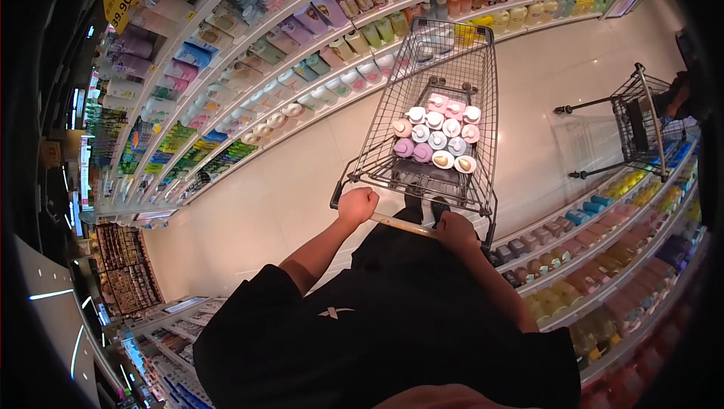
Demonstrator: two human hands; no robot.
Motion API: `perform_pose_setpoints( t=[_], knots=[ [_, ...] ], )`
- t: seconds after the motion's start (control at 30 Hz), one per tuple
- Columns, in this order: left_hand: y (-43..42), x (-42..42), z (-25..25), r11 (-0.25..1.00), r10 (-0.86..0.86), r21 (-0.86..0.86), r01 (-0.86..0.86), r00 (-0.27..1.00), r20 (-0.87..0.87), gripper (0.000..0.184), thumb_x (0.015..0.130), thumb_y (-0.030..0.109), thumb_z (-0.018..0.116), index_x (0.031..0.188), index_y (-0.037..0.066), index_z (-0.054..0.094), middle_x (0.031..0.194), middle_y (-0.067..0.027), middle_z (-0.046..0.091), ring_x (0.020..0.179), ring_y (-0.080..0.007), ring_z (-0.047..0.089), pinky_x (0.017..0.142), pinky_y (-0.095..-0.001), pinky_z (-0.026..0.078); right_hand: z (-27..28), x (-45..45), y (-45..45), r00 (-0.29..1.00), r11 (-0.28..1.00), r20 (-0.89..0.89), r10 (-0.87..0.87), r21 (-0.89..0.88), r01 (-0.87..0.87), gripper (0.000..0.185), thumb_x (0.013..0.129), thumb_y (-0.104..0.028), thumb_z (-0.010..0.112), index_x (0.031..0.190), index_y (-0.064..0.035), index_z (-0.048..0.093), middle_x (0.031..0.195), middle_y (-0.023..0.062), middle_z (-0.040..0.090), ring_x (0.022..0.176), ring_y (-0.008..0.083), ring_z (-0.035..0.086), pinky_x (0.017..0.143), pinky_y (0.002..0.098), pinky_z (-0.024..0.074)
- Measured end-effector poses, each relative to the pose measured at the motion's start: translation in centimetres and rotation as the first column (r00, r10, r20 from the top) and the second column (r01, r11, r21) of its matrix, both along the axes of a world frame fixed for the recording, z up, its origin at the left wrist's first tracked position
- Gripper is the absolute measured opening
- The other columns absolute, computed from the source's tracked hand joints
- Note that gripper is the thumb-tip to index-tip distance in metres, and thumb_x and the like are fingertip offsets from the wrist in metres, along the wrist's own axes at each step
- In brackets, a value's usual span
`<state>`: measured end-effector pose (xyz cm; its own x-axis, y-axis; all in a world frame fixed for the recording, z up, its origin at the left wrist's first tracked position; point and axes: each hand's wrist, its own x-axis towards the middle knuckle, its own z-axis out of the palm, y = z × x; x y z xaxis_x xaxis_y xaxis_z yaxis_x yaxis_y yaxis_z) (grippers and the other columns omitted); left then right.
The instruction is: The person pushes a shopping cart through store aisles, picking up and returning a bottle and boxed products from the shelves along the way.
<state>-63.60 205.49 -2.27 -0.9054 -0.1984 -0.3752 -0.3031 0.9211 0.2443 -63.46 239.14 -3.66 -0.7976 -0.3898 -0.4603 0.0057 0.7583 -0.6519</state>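
Note:
A wire shopping cart [486,99] stands directly in front of me, its handle [403,225] across my waist. My left hand [357,205] is wrapped round the left end of that handle. Toward the handle's right end, my right hand [457,231] grips it too, with the fingers closed. Inside the cart, near the handle, several pump-top bottles [437,139] stand upright in rows; they are pink, white, pale blue and purple, and two at the near right have gold-coloured pumps.
Long shelves [324,81] of bottles curve along the left and far side. More shelves [596,258] run along the right. A second cart [637,122] stands at the right, with a person's hand [677,99] near it. Tiled floor [249,198] lies between the shelves.

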Motion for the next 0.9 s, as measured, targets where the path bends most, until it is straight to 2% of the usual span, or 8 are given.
perform_pose_setpoints(
  t=[0.1,0.27,0.53,0.77,0.9],
  knots=[
    [0.1,2.4,-0.2,0.998,0.063,0.015,-0.063,0.998,-0.020,0.038,0.099,0.039,0.055,0.086,0.009,0.076,0.088,-0.0178,0.077,0.085,-0.0425,0.074,0.074,-0.0547,0.058,0.7,0.4,0.0,0.998,0.998,-0.037,0.044,-0.050,-0.046,0.019,0.098,-0.021,0.062,0.095,-0.0027,0.067,0.097,0.0203,0.072,0.094,0.0431,0.072,0.085,0.0558,0.0586],
    [0.6,6.3,-0.6,0.986,0.166,0.023,-0.165,0.986,-0.024,0.038,0.099,0.039,0.056,0.083,0.008,0.073,0.084,-0.0179,0.074,0.082,-0.0423,0.072,0.072,-0.0549,0.056,-0.2,0.9,-0.2,0.977,0.990,-0.162,0.142,0.007,-0.143,0.018,0.096,-0.023,0.064,0.097,-0.0046,0.067,0.096,0.0166,0.072,0.088,0.0397,0.074,0.080,0.0549,0.0602],
    [1.9,11.8,-0.3,0.938,0.347,0.017,-0.347,0.938,0.008,0.038,0.099,0.039,0.056,0.085,0.008,0.073,0.084,-0.0186,0.074,0.082,-0.0443,0.072,0.072,-0.0565,0.055,-0.5,1.1,-0.5,0.933,0.961,-0.235,0.273,0.023,-0.275,0.019,0.094,-0.025,0.067,0.099,-0.0070,0.068,0.098,0.0132,0.071,0.091,0.0360,0.074,0.077,0.0527,0.0614],
    [2.0,16.4,-1.0,0.871,0.492,0.003,-0.492,0.870,0.026,0.039,0.099,0.041,0.057,0.084,0.008,0.072,0.085,-0.0191,0.074,0.084,-0.0452,0.072,0.072,-0.0573,0.055,-0.4,0.4,-2.6,0.885,0.927,-0.286,0.367,0.035,-0.373,0.018,0.093,-0.025,0.067,0.095,-0.0071,0.067,0.095,0.0130,0.071,0.089,0.0363,0.073,0.077,0.0529,0.0611],
    [2.4,18.5,-0.8,0.813,0.583,0.023,-0.582,0.811,-0.058,0.038,0.099,0.041,0.057,0.083,0.009,0.072,0.085,-0.0191,0.074,0.083,-0.0449,0.072,0.072,-0.0570,0.055,-0.9,-0.5,-4.1,0.837,0.882,-0.296,0.460,0.040,-0.470,0.014,0.090,-0.020,0.067,0.087,-0.0063,0.067,0.089,0.0127,0.070,0.086,0.0361,0.073,0.074,0.0523,0.0609]
  ],
)
